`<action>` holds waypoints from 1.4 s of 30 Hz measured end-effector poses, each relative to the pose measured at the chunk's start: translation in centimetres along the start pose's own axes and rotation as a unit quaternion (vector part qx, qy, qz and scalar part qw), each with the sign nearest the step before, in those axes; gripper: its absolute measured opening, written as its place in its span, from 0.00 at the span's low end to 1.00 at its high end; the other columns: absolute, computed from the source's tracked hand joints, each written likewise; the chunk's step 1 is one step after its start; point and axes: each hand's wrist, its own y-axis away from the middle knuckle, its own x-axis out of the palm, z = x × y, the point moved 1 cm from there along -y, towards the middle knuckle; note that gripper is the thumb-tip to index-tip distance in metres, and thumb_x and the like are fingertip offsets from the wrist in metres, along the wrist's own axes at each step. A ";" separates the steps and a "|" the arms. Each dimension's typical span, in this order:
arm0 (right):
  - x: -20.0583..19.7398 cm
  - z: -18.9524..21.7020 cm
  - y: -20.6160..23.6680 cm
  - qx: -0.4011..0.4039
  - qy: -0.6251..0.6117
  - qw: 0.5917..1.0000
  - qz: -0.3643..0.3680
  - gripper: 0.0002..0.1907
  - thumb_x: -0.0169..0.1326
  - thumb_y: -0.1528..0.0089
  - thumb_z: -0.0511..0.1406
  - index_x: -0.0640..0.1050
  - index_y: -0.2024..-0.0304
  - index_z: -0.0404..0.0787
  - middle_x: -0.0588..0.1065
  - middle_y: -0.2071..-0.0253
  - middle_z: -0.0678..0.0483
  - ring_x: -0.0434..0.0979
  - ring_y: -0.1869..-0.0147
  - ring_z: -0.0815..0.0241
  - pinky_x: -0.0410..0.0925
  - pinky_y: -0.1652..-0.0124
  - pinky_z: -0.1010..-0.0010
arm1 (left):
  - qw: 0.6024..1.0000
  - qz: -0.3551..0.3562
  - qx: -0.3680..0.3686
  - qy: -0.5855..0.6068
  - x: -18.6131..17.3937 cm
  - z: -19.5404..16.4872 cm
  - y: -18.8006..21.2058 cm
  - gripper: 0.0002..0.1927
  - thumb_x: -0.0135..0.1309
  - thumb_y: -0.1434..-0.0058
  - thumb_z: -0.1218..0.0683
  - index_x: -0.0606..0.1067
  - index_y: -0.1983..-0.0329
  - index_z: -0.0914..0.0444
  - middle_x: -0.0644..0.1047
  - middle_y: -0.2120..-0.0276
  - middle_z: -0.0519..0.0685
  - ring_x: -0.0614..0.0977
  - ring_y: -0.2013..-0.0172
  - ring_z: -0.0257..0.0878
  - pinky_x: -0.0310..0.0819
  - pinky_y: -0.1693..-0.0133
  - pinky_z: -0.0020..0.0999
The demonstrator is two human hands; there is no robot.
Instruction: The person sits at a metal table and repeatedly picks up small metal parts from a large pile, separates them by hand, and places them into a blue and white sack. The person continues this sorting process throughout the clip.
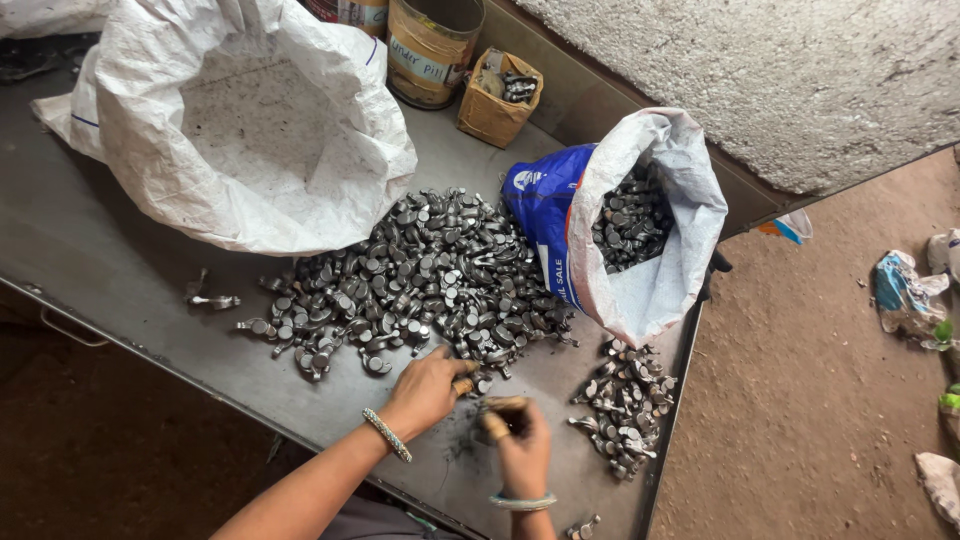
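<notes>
The left hand pinched a small metal piece at the near edge of the large pile on the desk. The right hand, just beside it, curled its fingers around another piece; a smaller pile lay rightward.

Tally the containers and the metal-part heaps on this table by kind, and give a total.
White sacks: 2, an empty sack and a part-filled sack
Cans: 1, the can
Cardboard boxes: 1, the box
Heaps of metal parts: 2, the big heap by the left hand and the small heap by the right hand
Total: 6
</notes>
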 end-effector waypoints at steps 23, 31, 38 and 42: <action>-3.3 -2.5 -0.1 0.197 -0.384 0.902 0.008 0.14 0.53 0.37 0.26 0.75 0.47 0.30 0.78 0.56 0.45 0.81 0.54 0.53 0.77 0.51 0.54 | 0.817 0.086 -0.150 0.550 2.4 -0.8 2.1 0.07 0.63 0.39 0.57 0.77 0.64 0.64 0.78 0.70 0.43 0.76 0.73 0.28 0.71 0.76 0.24; -3.3 -3.4 -0.1 0.217 -0.388 0.896 0.004 0.16 0.54 0.38 0.27 0.75 0.48 0.31 0.79 0.53 0.47 0.82 0.54 0.53 0.77 0.53 0.58 | 0.834 0.074 -0.128 0.531 2.0 -0.7 2.4 0.10 0.68 0.42 0.58 0.77 0.63 0.65 0.79 0.68 0.44 0.78 0.67 0.28 0.75 0.67 0.24; -3.2 -3.4 0.0 0.196 -0.406 0.892 0.028 0.18 0.54 0.36 0.34 0.74 0.45 0.30 0.78 0.52 0.43 0.80 0.50 0.49 0.76 0.54 0.55 | 0.826 0.043 -0.135 0.546 2.1 -0.3 2.2 0.09 0.67 0.43 0.59 0.80 0.63 0.67 0.82 0.67 0.46 0.81 0.68 0.30 0.77 0.67 0.26; -2.9 -1.8 -0.1 0.158 -0.396 0.903 0.045 0.21 0.54 0.35 0.35 0.73 0.41 0.31 0.77 0.50 0.43 0.79 0.49 0.48 0.75 0.56 0.54 | 0.748 0.067 -0.209 0.626 2.0 0.1 2.0 0.08 0.64 0.41 0.59 0.79 0.60 0.67 0.82 0.67 0.47 0.80 0.71 0.31 0.76 0.72 0.26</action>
